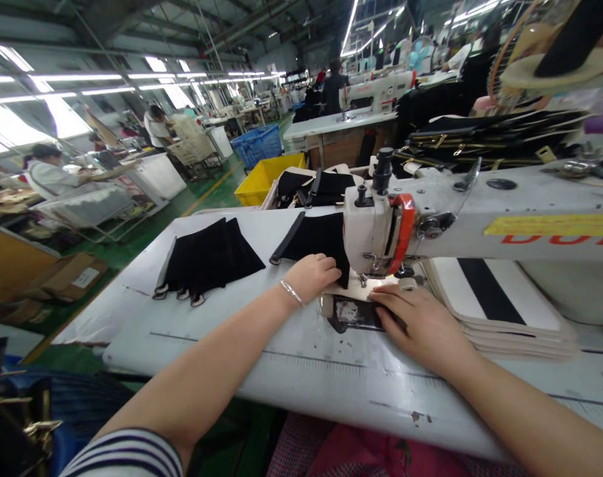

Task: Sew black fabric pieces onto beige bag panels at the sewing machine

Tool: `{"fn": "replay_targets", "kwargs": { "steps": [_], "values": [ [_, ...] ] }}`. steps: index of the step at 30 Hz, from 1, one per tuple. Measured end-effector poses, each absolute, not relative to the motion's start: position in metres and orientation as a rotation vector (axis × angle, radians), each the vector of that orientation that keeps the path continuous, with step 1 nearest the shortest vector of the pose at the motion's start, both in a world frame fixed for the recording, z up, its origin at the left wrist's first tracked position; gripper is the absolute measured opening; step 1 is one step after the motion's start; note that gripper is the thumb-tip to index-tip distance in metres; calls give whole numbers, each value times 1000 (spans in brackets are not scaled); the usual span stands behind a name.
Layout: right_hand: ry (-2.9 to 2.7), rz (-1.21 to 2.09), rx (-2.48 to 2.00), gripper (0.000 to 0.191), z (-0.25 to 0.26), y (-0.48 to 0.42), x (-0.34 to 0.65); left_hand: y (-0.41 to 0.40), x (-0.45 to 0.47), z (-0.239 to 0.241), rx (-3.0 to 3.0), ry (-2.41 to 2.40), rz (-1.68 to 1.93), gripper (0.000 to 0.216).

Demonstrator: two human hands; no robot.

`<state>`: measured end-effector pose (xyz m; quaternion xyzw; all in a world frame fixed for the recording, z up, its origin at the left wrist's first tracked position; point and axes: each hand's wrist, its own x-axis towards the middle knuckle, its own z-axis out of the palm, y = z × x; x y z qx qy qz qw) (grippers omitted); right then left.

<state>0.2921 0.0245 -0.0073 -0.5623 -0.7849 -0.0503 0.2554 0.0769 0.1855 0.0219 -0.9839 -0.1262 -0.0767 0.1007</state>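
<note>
At the sewing machine (376,228), my left hand (314,275) has its fingers curled onto a black fabric piece (314,238), which lies to the left of the machine head. A cream strip of material (354,290) runs beneath the presser foot, next to the black piece. My right hand (423,321) lies with fingers stretched out, its fingertips on the cream material just right of the needle. The thumb sits lower, near the dark metal plate (354,311). Part of the black piece is hidden behind the machine head and my left fingers.
Black fabric pieces (207,258) with small loops lie on the left of the table (262,371). Cream panels with a black stripe (505,298) are stacked under the machine arm. Behind stand a yellow crate (264,182), a blue basket (256,146) and a black zippered pile (495,139).
</note>
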Motion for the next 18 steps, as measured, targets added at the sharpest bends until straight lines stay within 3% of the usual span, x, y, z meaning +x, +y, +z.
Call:
{"fn": "replay_targets", "kwargs": {
  "steps": [10, 14, 18],
  "values": [
    [-2300, 67, -1217, 27, -3, 21, 284, 51, -30, 21, -3205, -814, -585, 32],
    [-2300, 64, -1205, 29, -7, 22, 286, 49, -27, 14, -3163, -716, -489, 64],
    [-2311, 32, -1234, 32, -10, 21, 287, 60, -17, 8, -3005, -567, -412, 42]
  ]
}}
